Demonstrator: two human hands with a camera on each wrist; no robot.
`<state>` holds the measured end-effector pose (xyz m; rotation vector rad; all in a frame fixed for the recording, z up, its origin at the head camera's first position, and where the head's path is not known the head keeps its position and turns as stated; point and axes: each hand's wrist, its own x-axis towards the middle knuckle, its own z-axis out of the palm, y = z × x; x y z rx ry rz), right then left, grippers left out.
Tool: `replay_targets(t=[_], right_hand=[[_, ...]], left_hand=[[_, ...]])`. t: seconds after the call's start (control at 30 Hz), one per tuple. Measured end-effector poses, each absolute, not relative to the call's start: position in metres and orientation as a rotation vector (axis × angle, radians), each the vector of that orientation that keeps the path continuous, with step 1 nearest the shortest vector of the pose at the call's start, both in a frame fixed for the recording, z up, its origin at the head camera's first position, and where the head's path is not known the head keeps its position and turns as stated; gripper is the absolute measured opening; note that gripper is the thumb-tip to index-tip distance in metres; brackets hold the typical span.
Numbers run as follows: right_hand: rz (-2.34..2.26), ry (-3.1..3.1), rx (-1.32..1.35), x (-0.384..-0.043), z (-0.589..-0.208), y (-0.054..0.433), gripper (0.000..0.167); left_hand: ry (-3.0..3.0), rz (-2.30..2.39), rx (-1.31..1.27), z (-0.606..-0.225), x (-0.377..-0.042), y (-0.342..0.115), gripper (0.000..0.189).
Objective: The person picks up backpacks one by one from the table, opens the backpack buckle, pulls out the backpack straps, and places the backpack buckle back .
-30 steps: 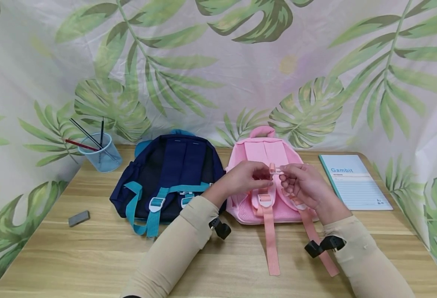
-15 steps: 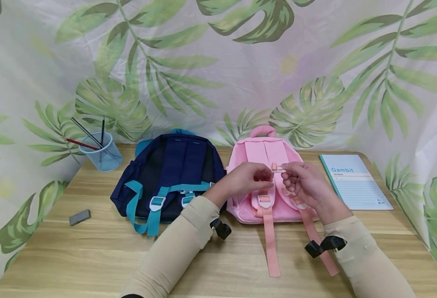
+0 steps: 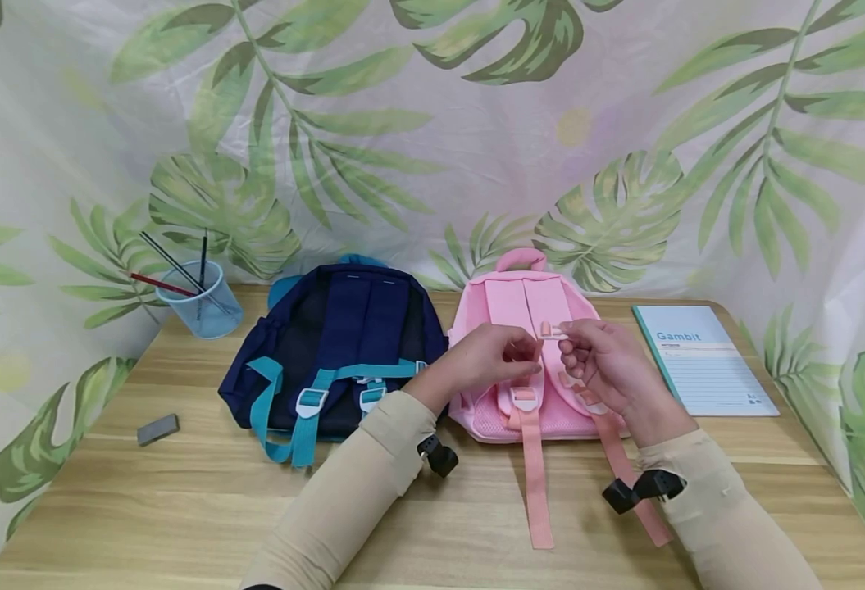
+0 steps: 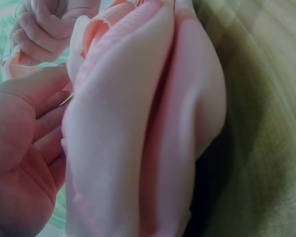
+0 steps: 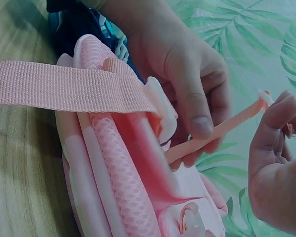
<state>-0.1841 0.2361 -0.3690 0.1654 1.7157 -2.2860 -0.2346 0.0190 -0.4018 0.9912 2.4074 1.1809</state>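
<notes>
A pink backpack lies back side up on the table, with peach webbing straps and white adjusters. Over it my right hand pinches a small white buckle on the end of a narrow peach strap. My left hand pinches that strap lower down between thumb and fingers, as the right wrist view shows best. The strap stretches between both hands. A wider strap tail hangs from a white adjuster toward the front of the table. The buckle's far side is hidden by my right fingers.
To the left lies a navy backpack with teal straps, close against the pink one. A blue mesh pen cup holding pencils stands at the back left, and a grey eraser lies before it. A notebook is at the right.
The buckle and my right fingertips have shifted slightly to the right and up, drawing the strap out a little from my left hand. The left hand has barely moved.
</notes>
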Motion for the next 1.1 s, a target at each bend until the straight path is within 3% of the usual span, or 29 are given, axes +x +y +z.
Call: replay_targets(t=[0.67,1.1], right_hand=[[-2.318,1.698,0.194,-0.182,-0.373,0.231,0.042],[-2.305,1.704,0.051,-0.182,-0.371,0.237,0.037]], left_hand=[[2.425,1.109,0.988,-0.411,-0.237,0.019,0.015],[2.4,1.425,1.157,-0.392,-0.237,0.011,0.032]])
